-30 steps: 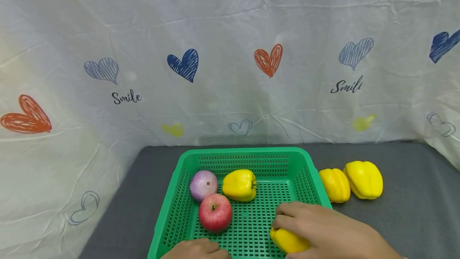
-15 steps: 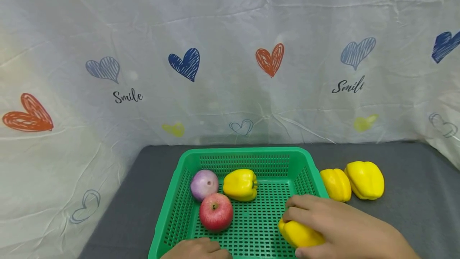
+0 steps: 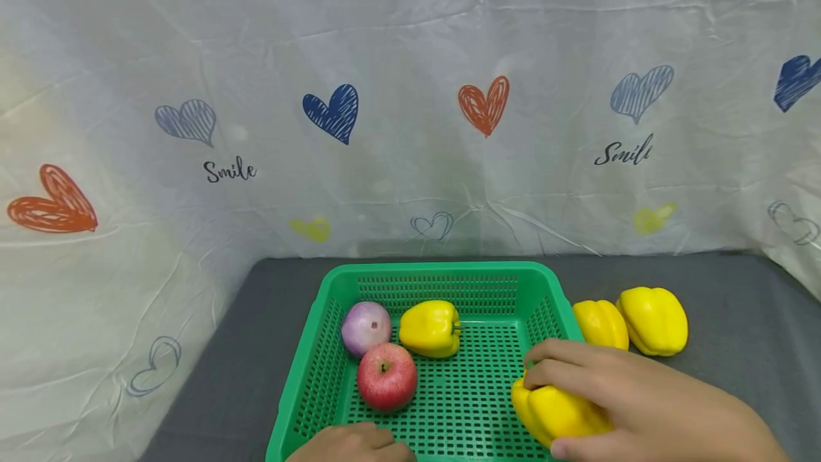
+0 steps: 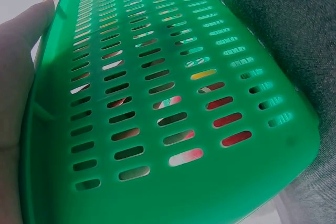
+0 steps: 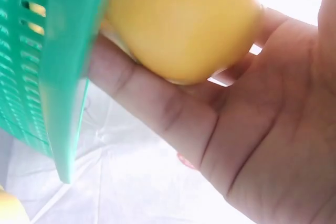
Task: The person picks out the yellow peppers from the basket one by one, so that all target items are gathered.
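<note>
My right hand (image 3: 631,394) grips a yellow bell pepper (image 3: 558,412) at the right side of the green plastic basket (image 3: 442,269). In the right wrist view, its fingers curl around the smooth pepper (image 5: 178,24), close beside the basket rim (image 5: 71,77). My left hand (image 3: 353,445) holds the basket's near rim, partly cut off by the bottom of the head view. The left wrist view has that hand (image 4: 16,72) along the rim, beside the slotted wall (image 4: 220,156). Inside the basket lie a purple onion (image 3: 366,329), a red apple (image 3: 387,378) and another yellow bell pepper (image 3: 430,329).
Just outside the basket's right wall, a yellow bell pepper (image 3: 601,324) and a second one (image 3: 653,321) lie side by side on the dark grey tabletop (image 3: 737,348). A white curtain (image 3: 398,34) printed with hearts hangs behind and along the sides.
My right hand has moved rightward with the bell pepper, from over the basket floor to its right wall. The left hand stays at the near rim, and the other produce has not moved.
</note>
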Available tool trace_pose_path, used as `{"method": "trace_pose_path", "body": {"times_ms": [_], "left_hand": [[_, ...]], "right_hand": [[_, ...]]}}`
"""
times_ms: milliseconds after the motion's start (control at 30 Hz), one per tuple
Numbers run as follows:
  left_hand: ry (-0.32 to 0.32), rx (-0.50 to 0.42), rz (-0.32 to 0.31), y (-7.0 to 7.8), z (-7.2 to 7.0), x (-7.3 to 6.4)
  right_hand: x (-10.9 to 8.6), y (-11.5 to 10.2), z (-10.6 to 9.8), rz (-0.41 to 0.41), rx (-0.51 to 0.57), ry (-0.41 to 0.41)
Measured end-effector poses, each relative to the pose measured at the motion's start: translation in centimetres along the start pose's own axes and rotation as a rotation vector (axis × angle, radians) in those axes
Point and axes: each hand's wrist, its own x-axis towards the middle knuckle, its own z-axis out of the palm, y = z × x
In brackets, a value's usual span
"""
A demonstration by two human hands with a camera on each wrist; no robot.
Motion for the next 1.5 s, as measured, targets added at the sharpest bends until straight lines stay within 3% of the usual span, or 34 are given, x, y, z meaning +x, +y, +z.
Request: {"method": "trace_pose_path", "body": {"times_ms": [200,367,467,767,1000,1167,1333,1500], "left_hand": [[-0.04,-0.007,-0.014,0.0,-0.2,0.1],[-0.124,-0.007,-0.002,-0.2,-0.6,0.4],[-0.136,-0.001,0.003,-0.2,-0.7,0.4],[-0.131,-0.049,0.016,-0.4,-0.5,0.3],[-0.108,-0.068,0.017,-0.5,-0.4,0.2],[-0.079,-0.058,0.013,-0.4,-0.3,0.2],[-0.091,-0.063,0.003,-0.4,-0.4,0.2],[-0.077,0.007,0.049,-0.1,-0.5,0.2]], "right_hand": [[-0.7,0.2,-0.6,0.017,0.021,-0.005],[-1.2,0.3,-1.2,0.017,-0.001,0.047],[-1.7,0.4,-1.6,0.031,-0.054,0.082],[-2.8,1.6,-2.2,0.076,-0.144,0.095],[-3.9,3.2,-2.3,0.027,-0.089,0.116],[-4.6,4.1,-2.3,0.071,-0.109,0.112],[-4.8,4.9,-2.2,0.101,-0.135,0.089],[-5.0,5.4,-1.8,0.184,-0.133,0.064]]}}
